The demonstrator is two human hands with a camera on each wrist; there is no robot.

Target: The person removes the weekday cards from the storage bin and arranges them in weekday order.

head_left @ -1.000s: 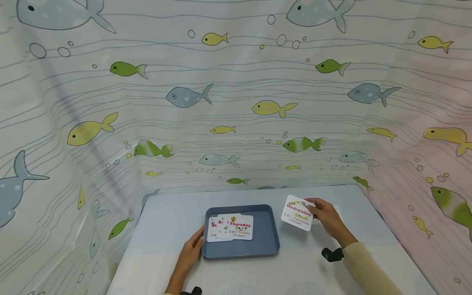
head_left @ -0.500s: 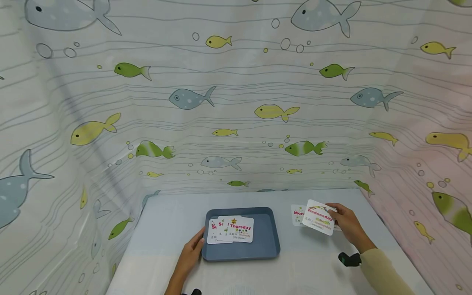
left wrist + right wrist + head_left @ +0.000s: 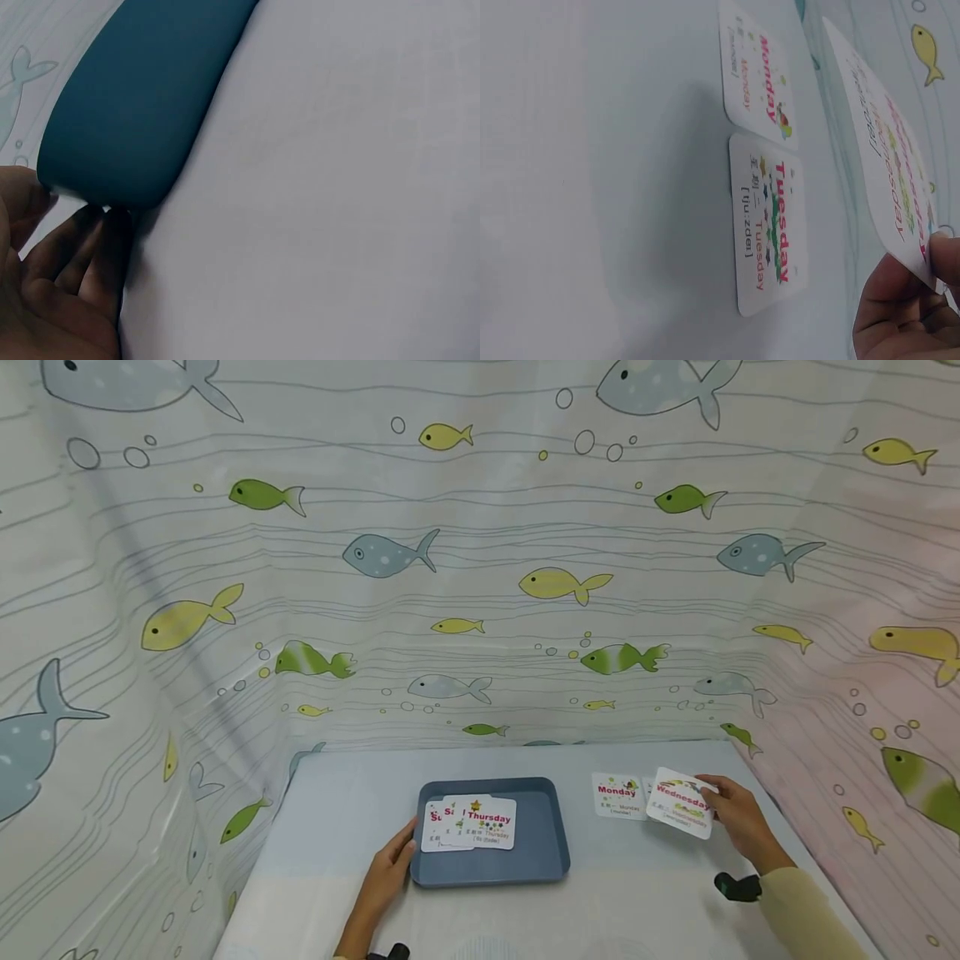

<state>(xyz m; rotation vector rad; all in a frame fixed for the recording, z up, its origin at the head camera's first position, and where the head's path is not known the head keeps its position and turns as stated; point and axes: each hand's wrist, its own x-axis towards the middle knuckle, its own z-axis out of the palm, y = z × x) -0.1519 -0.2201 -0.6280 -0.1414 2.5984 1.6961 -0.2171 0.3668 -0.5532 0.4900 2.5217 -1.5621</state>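
Note:
My right hand (image 3: pixel 738 818) pinches the white Wednesday card (image 3: pixel 670 817) by its right edge, thumb and fingers on either side. The card is tilted and overlaps the Tuesday card (image 3: pixel 769 232) in the head view, hiding most of it. The right wrist view shows the Tuesday card lying beside the Monday card (image 3: pixel 618 797) on the table. My left hand (image 3: pixel 388 867) holds the left side of the blue tray (image 3: pixel 543 835), fingertips at its outer wall. Inside the tray, the Thursday card (image 3: pixel 491 837) overlaps other cards (image 3: pixel 432 839) toward the left.
The pale tabletop (image 3: pixel 577 902) runs under the tray and the cards. Behind and on both sides rises a fish-print curtain (image 3: pixel 480 543). A black wrist device (image 3: pixel 738 887) sits at the right sleeve.
My right hand has carried the Wednesday card to the right, past the Monday card, which it uncovered, and over the Tuesday card. The left hand and the tray have stayed put.

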